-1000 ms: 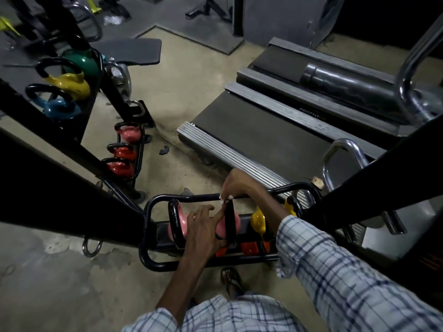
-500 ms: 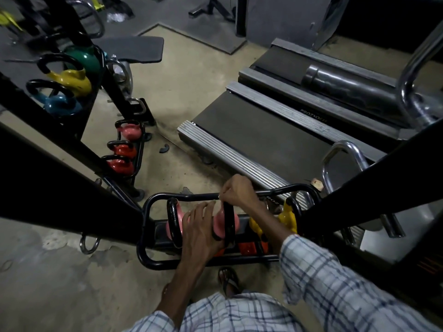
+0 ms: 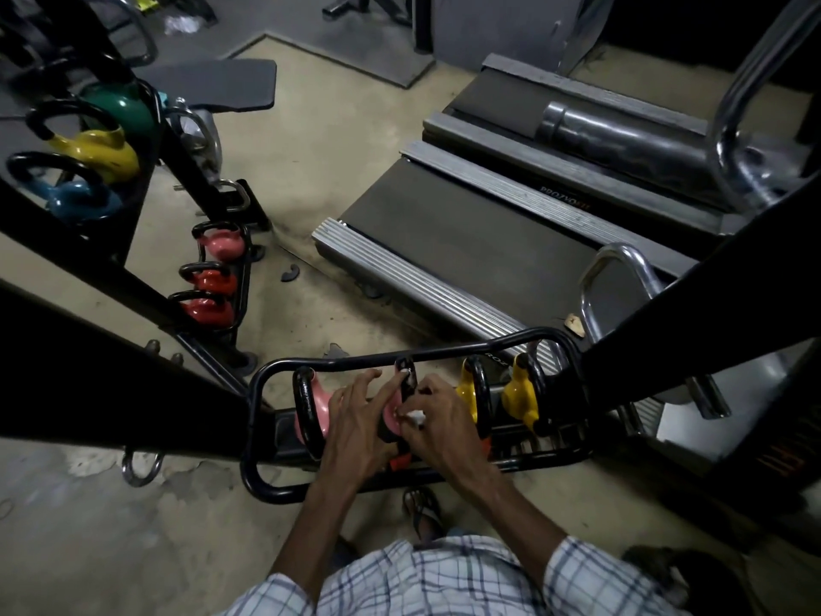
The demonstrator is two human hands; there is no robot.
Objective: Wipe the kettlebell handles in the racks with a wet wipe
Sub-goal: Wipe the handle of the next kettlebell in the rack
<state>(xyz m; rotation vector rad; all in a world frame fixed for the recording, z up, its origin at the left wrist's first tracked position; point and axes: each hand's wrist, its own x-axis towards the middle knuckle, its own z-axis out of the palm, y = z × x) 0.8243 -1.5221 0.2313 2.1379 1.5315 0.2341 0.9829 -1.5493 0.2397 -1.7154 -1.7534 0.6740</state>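
Observation:
A low black tube rack (image 3: 262,380) in front of me holds two pink kettlebells and two yellow kettlebells (image 3: 517,391), all with black handles. My right hand (image 3: 437,420) pinches a white wet wipe (image 3: 415,417) against the lower part of the second pink kettlebell's black handle (image 3: 406,377). My left hand (image 3: 360,415) rests with straight fingers on that pink kettlebell's body (image 3: 391,413), steadying it. The first pink kettlebell (image 3: 317,409) stands untouched to the left.
A second low rack (image 3: 242,277) at left holds one pink and two red kettlebells. Blue, yellow and green kettlebells (image 3: 95,148) sit on a higher shelf at far left. Treadmill decks (image 3: 466,242) lie beyond the rack. Black frame beams cross at left and right. My sandalled foot (image 3: 422,511) is below the rack.
My right hand has slid with the wipe from the top of the handle near the far rail down toward me along the handle. My left hand stays on the pink kettlebell.

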